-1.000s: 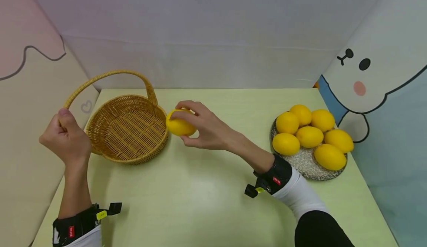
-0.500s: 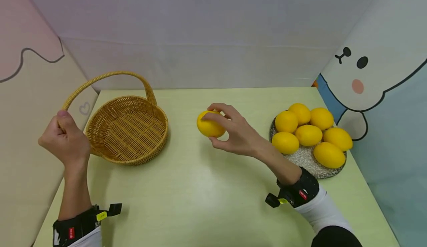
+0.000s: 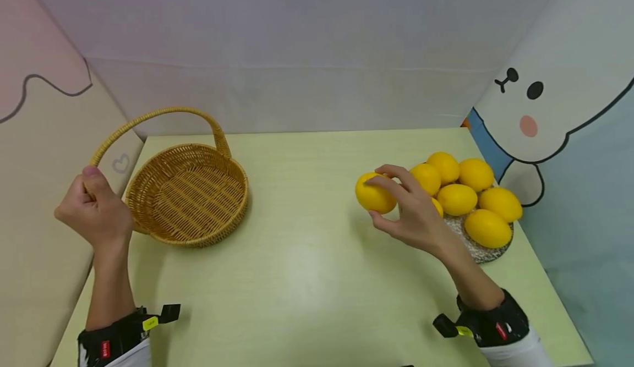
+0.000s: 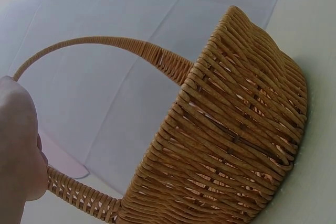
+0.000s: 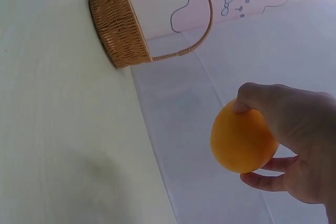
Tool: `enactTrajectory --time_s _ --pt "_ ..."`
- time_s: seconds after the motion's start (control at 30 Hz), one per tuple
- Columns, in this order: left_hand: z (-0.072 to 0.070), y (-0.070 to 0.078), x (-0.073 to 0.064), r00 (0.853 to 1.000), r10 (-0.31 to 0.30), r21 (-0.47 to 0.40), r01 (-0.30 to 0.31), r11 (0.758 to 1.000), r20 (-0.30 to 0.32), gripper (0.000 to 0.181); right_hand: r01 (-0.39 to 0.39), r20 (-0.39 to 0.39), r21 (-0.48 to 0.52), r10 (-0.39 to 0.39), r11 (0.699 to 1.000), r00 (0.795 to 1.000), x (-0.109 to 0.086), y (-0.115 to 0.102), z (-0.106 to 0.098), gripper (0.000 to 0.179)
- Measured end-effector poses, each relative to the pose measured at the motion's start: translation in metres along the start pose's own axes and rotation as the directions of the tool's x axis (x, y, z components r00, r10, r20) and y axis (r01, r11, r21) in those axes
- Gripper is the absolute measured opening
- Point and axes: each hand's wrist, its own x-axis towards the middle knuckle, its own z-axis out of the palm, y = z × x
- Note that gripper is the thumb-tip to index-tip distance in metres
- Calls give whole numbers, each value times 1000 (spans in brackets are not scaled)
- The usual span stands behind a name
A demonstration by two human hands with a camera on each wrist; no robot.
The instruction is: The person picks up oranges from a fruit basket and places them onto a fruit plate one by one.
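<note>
A wicker basket (image 3: pixel 188 193) stands on the left of the table, and nothing lies inside it. My left hand (image 3: pixel 101 207) grips its arched handle (image 3: pixel 163 111); the left wrist view shows that hand (image 4: pixel 18 145) at the handle and the woven side of the basket (image 4: pixel 226 135). Between thumb and fingers my right hand (image 3: pixel 416 210) holds a lemon (image 3: pixel 375 193) above the table, just left of the plate. In the right wrist view the same lemon (image 5: pixel 242 137) sits in the fingertips, clear of the tabletop.
Several lemons (image 3: pixel 457 200) lie on a round speckled plate (image 3: pixel 475 251) at the right of the table (image 3: pixel 297 279). My right hand hides part of the plate. A pale wall (image 3: pixel 307 92) rises behind the table's back edge, with printed walls at both sides.
My right hand has moved to the right with the lemon, from beside the basket to near the plate. The left hand stays on the basket handle.
</note>
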Motion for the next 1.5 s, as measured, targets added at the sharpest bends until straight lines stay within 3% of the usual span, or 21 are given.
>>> enactTrajectory --time_s 0.17,0.4,0.73,0.93,1.17,1.5 --pt "0 -7 1 1000 11 -31 -11 999 7 62 -85 -15 -42 84 995 996 -24 9 -16 63" --pt "2 8 -2 1000 6 -48 -6 999 2 64 -160 -61 -82 155 984 986 -53 16 -42 60" --pt "0 -5 -1 1000 3 -26 -3 1000 -2 64 -282 -81 -186 271 941 959 -88 19 -67 64" --pt "0 -6 0 1000 8 -15 -8 1000 3 63 -325 -64 -228 319 918 945 -103 23 -70 63" --pt "-1 -6 0 1000 -2 2 2 1000 4 60 -310 -16 -267 317 913 948 -115 33 -65 61" --pt "-1 -6 0 1000 -1 4 1 1000 -4 60 -371 41 -361 412 856 910 -124 37 -58 61"
